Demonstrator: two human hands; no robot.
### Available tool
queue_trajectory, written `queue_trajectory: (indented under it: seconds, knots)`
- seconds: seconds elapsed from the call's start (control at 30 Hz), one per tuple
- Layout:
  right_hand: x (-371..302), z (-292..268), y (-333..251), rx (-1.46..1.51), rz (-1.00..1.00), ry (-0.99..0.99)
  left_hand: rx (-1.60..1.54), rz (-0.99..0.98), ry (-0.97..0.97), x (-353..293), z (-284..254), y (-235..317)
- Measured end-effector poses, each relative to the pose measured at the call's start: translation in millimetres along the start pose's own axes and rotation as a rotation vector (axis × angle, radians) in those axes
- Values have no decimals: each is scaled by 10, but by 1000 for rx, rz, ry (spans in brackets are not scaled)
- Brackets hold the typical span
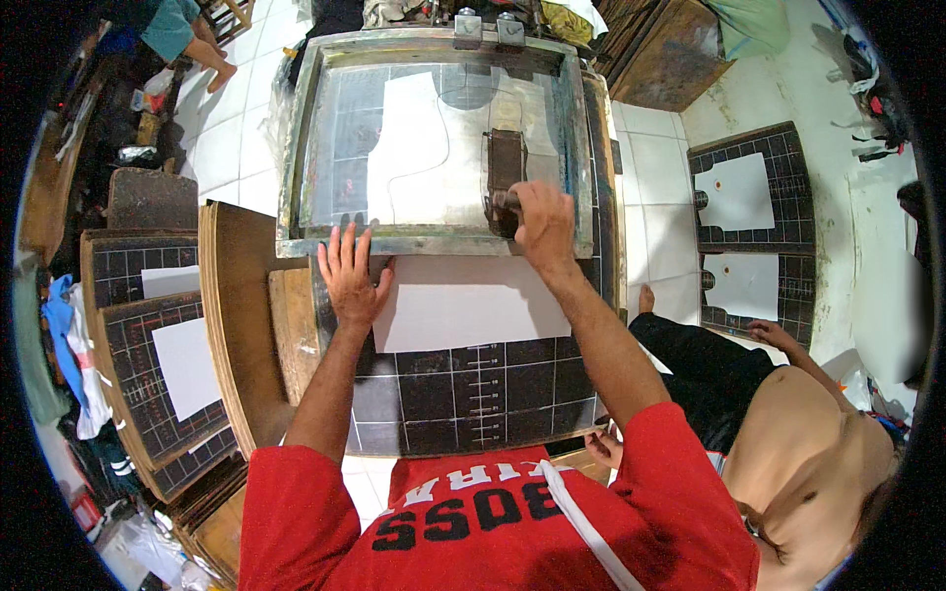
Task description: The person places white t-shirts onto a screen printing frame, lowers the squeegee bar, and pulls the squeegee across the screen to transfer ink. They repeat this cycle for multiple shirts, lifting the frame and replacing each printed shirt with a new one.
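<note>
A screen-printing frame (434, 244) lies in front of me over a black board with white grid lines (434, 394). A white sheet (463, 310) sticks out from beneath its near edge. My left hand (347, 276) rests on the frame's near left rail with its fingers spread. With my right hand (545, 219) I grip a small dark squeegee (506, 201) on the mesh near the right side; its lower end is partly hidden by my fingers. A dark brown patch of ink (507, 158) stretches away from it along the mesh. A thin curved outline shows to its left.
Metal hinge clamps (468, 30) hold the frame's far edge. A wooden panel (241, 325) stands on my left, beside gridded boards with sheets (185, 369). Gridded boards with printed sheets (734, 190) lie at the right. A person in black trousers (709, 364) is close on my right.
</note>
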State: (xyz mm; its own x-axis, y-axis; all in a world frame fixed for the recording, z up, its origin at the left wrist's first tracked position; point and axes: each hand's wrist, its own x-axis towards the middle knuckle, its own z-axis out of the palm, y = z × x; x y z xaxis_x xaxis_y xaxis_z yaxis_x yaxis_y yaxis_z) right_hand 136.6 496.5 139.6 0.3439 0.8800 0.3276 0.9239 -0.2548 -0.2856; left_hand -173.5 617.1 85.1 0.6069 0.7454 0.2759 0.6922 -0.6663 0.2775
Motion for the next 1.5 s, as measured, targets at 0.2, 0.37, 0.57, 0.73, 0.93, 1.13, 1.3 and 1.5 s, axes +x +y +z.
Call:
queue_trajectory:
  seconds: [0.2, 0.37, 0.57, 0.73, 0.93, 1.13, 1.3, 1.5]
  knots:
    - [-218, -83, -216, 30, 22, 97, -23, 105, -42, 405, -360, -49]
    - [148, -603, -320, -55, -98, 333, -100, 281, 54, 919, -1273, 36]
    - [1292, -1684, -430, -104, -106, 483, 37, 427, 535, 1687, -2203, 110]
    - [1869, -2281, -515, -147, 64, 357, -55, 32, 760, 950, -1910, -1518]
    - [2356, -2577, -461, -169, 35, 339, -459, -1149, -132, -1488, -1395, -3642]
    - [2647, -2749, -460, -141, 48, 286, -1137, -947, -45, -2289, -1225, -3887]
    - [2721, -2805, -478, -126, 88, 243, -372, -742, 159, -2238, -1180, -3992]
    - [2838, -2775, -230, -18, -17, 202, -764, -927, -92, -2163, -1327, -4004]
